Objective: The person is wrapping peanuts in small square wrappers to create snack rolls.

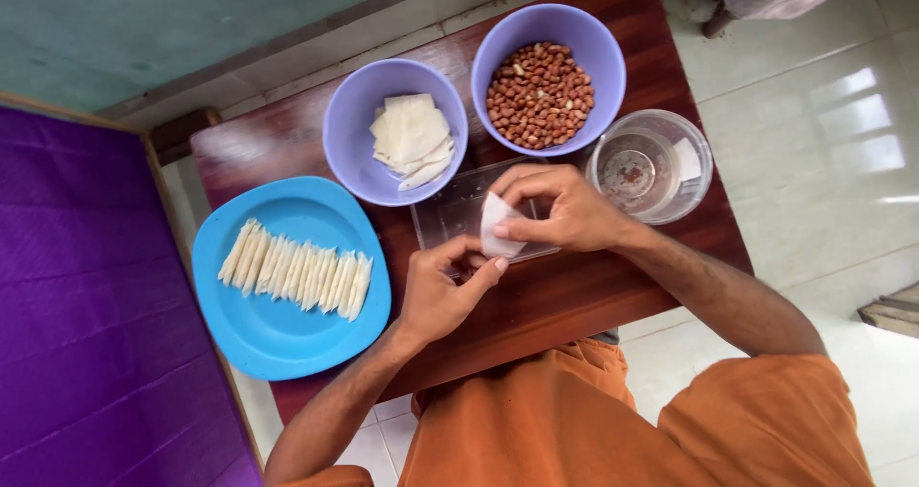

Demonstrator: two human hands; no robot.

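Indoors, dark wooden table [584, 300], pale tiled floor [823, 152], purple mat [86, 295]

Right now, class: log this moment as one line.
left hand: touching white wrapper | right hand: pinching wrapper | below: clear tray | beside: rolls on blue plate

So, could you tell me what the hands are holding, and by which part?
Both hands pinch one small white wrapper sheet: the right hand grips its upper right edge, the left hand its lower edge, above the clear tray.
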